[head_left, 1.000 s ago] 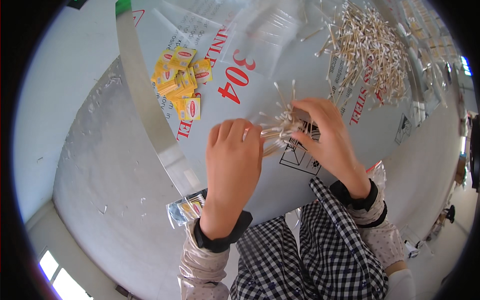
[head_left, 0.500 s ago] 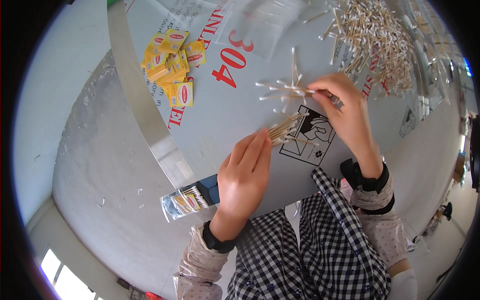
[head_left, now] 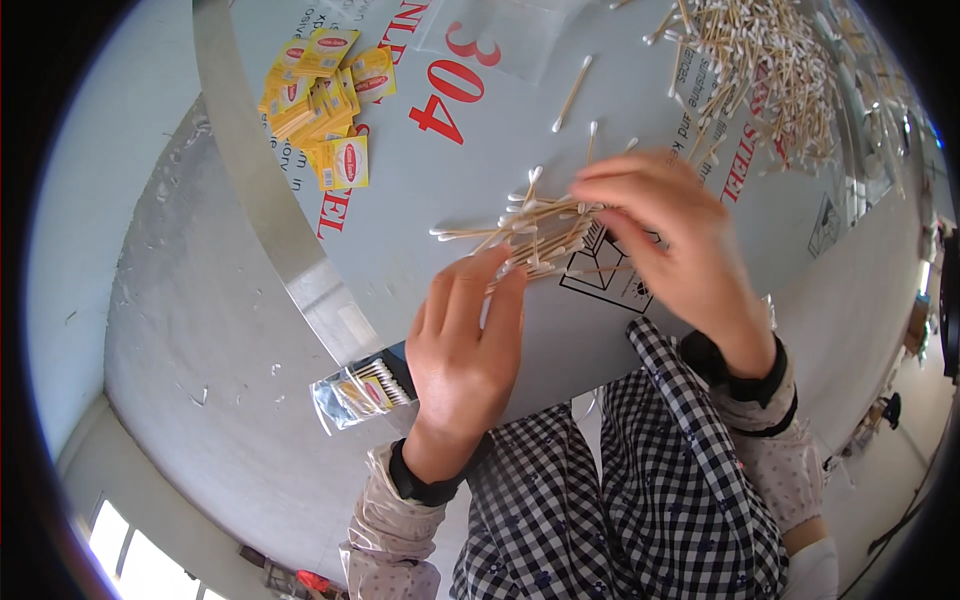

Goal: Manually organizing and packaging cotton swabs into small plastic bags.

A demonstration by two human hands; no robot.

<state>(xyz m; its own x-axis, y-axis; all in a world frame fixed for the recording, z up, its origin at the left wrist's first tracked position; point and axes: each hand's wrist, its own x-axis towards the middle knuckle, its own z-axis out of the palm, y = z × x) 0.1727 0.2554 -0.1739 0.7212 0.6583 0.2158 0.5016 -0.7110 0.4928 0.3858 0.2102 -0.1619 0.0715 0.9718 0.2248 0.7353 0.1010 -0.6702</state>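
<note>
A small heap of loose cotton swabs (head_left: 540,225), with wooden sticks and white tips, lies between my two hands on the grey table. My left hand (head_left: 465,325) is closed at the near left of the heap, its fingers and thumb around several swabs. From the right, my right hand (head_left: 665,220) pinches the ends of other swabs at the heap; motion blurs it somewhat. One single cotton swab (head_left: 572,95) lies apart, farther off. Part of the heap is hidden under my fingers.
A large pile of cotton swabs (head_left: 770,80) covers the far right of the table (head_left: 430,200). Yellow printed cards (head_left: 343,162) are stacked at the far left. Clear plastic bags (head_left: 510,40) lie at the back. A filled swab packet (head_left: 365,390) sits at the near left edge.
My right hand has drawn its swabs leftward to the bundle at my left hand, so the two groups now overlap. One swab is left lying apart. The view has shifted slightly.
</note>
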